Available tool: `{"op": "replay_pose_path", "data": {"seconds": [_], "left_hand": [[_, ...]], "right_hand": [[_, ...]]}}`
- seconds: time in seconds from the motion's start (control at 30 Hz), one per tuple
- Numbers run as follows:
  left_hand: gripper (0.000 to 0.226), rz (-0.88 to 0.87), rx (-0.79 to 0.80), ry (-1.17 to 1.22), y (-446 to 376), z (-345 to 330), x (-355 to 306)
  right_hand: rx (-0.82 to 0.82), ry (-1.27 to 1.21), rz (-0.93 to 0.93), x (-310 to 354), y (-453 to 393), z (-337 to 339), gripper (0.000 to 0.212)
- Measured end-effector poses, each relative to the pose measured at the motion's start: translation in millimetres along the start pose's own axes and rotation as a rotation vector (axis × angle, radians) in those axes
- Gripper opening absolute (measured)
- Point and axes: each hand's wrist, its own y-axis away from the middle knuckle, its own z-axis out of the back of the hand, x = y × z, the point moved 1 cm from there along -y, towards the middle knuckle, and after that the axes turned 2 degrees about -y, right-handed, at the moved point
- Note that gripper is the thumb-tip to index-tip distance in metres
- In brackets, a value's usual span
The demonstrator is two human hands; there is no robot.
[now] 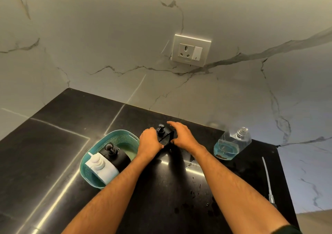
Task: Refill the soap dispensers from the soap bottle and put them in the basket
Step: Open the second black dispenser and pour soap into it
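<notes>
A black soap dispenser (166,136) with a pump head stands on the dark counter between my hands. My left hand (150,141) grips its left side. My right hand (182,135) holds its right side, fingers stretched over the back and thumb at the front corner. Left of it sits a teal basket (124,135) holding a white dispenser (101,168) and another black dispenser (115,155). At the right stands the clear soap bottle (231,144), uncapped, with blue liquid in its lower part.
A white pump tube (267,178) lies near the counter's right edge. Dark droplets speckle the counter (188,198) in front of me. The marble wall behind carries a power socket (191,50). The counter ends at the right, past the tube.
</notes>
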Motion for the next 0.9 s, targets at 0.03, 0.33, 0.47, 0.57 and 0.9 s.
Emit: {"op": "replay_pose_path", "data": {"seconds": [0.03, 0.33, 0.47, 0.57, 0.9], "left_hand": [[0.052, 0.002, 0.002, -0.006, -1, -1, -1], [0.035, -0.034, -0.010, 0.026, 0, -3, -4], [0.037, -0.065, 0.000, 0.040, 3, -1, -7], [0.038, -0.087, 0.013, 0.065, 7, 1, -9], [0.048, -0.301, 0.129, 0.096, 27, 9, -16]], "right_hand": [[0.002, -0.011, 0.004, -1, -1, -1, 0.082], [-0.042, -0.124, -0.025, -2, -3, 1, 0.065], [-0.082, -0.137, -0.030, -5, 7, 5, 0.065], [-0.126, -0.141, -0.021, -7, 20, 11, 0.065], [-0.284, -0.084, -0.019, -9, 85, 27, 0.064]]}}
